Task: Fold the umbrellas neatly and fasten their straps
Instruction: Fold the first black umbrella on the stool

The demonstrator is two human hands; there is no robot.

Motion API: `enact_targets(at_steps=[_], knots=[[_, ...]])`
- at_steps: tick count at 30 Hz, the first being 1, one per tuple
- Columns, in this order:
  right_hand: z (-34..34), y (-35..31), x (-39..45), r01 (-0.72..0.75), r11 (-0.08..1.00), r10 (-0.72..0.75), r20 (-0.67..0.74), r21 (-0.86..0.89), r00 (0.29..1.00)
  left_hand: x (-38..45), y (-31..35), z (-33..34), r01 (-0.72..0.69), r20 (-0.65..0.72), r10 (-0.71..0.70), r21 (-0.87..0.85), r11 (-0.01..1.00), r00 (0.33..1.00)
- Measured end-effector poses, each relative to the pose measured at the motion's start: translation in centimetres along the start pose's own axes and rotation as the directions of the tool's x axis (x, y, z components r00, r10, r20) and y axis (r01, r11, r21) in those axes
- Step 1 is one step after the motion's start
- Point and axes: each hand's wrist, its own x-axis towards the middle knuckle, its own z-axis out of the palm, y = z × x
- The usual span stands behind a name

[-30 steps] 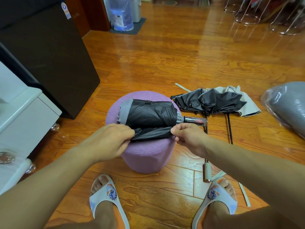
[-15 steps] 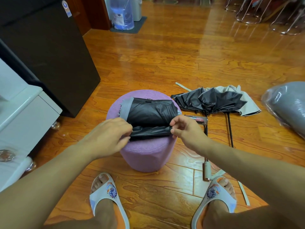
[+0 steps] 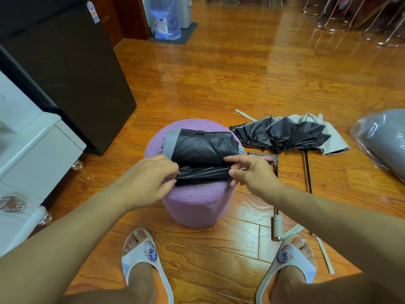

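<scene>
While I sit over the purple stool [image 3: 192,205], the black umbrella [image 3: 202,150] lies across its top, half rolled, its grey-edged end to the left and its handle end to the right. My left hand [image 3: 151,178] pinches the near fold of fabric at the left end, fingers curled round it; my right hand [image 3: 252,170] pinches the same fold at the right end between thumb and forefinger. The two hands are apart, one at each end of the roll.

Just right of the stool a second umbrella [image 3: 285,134] lies on the floor, loose and unfolded, black inside and pale outside, its thin shaft [image 3: 308,172] running toward me. Another shaft ends in a pale handle [image 3: 276,227] near my right slipper [image 3: 291,262]; my right forearm hides part of it. My left slipper [image 3: 144,260] sits below the stool. A grey bundle in clear plastic [image 3: 381,141] lies at the far right.

Glossy orange wood floor [image 3: 219,84] fills the room. A dark cabinet [image 3: 65,69] stands at left with white furniture [image 3: 32,150] beside it, and a water bottle [image 3: 164,18] stands at the back.

Compared with half a second ago, my right hand has opened its grip a little, the forefinger now stretched over the roll, and both hands sit slightly higher on the fabric.
</scene>
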Motion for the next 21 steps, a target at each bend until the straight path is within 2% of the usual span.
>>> enact_targets(at_steps=[6,11,13,16,21], knots=[[0.6,-0.5,-0.4,-0.041,0.985,0.051,-0.056,0.166,0.997,0.2,0.7,-0.1,0.03,0.017,-0.03,-0.008,1.0,0.999],[2.0,-0.2,-1.0,-0.217,0.919,0.271,-0.128,0.329,0.954,0.3,1.2,0.0,0.018,0.031,-0.021,0.106,0.994,0.999],[2.4,0.0,-1.3,-0.326,0.858,0.386,-0.081,0.398,0.919,0.6,1.6,0.6,0.036,0.007,-0.037,0.144,0.989,0.999],[2.7,0.0,-1.5,-0.42,0.771,0.471,0.015,0.478,0.882,1.3,2.4,1.6,0.033,0.015,-0.037,0.211,0.977,0.999],[2.2,-0.2,-0.8,-0.468,0.774,0.486,0.075,0.427,0.871,1.9,3.2,2.3,-0.035,0.012,0.033,0.262,0.964,0.999]])
